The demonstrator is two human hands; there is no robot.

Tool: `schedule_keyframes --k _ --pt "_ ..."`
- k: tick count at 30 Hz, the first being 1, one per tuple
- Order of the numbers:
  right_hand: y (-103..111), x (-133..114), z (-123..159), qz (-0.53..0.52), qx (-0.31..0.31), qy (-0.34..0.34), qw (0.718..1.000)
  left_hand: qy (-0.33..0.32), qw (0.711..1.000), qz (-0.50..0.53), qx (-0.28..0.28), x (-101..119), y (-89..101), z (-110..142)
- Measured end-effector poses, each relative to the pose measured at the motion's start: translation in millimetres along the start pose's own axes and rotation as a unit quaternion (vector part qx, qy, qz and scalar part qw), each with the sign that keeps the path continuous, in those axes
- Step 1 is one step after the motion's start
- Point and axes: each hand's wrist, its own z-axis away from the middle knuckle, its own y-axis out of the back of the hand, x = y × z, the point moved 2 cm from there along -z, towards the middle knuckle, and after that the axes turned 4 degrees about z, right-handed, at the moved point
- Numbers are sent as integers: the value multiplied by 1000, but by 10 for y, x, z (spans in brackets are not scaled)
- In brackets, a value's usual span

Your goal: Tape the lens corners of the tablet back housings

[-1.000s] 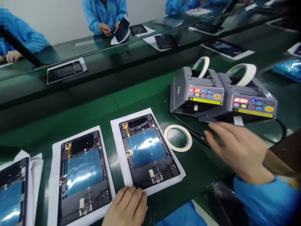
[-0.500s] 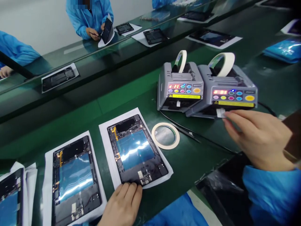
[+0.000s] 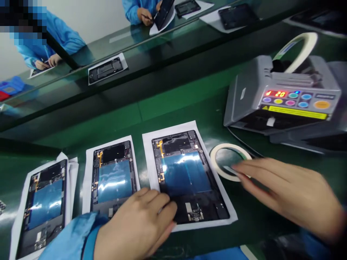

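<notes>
An opened tablet (image 3: 187, 177) with a blue film over its middle lies on a white sheet (image 3: 148, 144). My left hand (image 3: 138, 220) is at its lower left corner, fingers bent together over the edge, covering that corner. My right hand (image 3: 287, 195), blurred by motion, pinches a small piece of white tape (image 3: 230, 169) above a roll of masking tape (image 3: 217, 164). At the right stands a grey tape dispenser (image 3: 282, 90) with a lit red display; a short white tab (image 3: 270, 121) sticks out of its front.
Two more opened tablets, a middle one (image 3: 114, 180) and a left one (image 3: 45, 202), lie on white sheets to the left. A second dispenser (image 3: 306, 141) is partly cut off at right. Across a raised glass ledge, co-workers in blue sleeves (image 3: 65, 32) handle parts; a tablet housing (image 3: 105, 70) lies there.
My right hand has moved left from the right-hand dispenser, carrying the tape piece to the tape roll. My left hand has shifted to the tablet's lower left corner. The view has swung left.
</notes>
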Motion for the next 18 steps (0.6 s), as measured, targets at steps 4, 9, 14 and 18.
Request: schedule_keyframes --k 4,9,14,18 --pt "-467 29 -655 -26 2 54 998 9 999 -44 -14 -271 -70 -428" --pt "-765 185 -739 -77 5 36 996 70 997 -39 3 -509 -344 -1008" --pt "-759 199 -663 -48 49 45 997 111 992 -29 56 -649 -521 -1305" --pt "-724 199 -716 -30 49 46 997 101 985 -14 137 -705 -604 -1389"
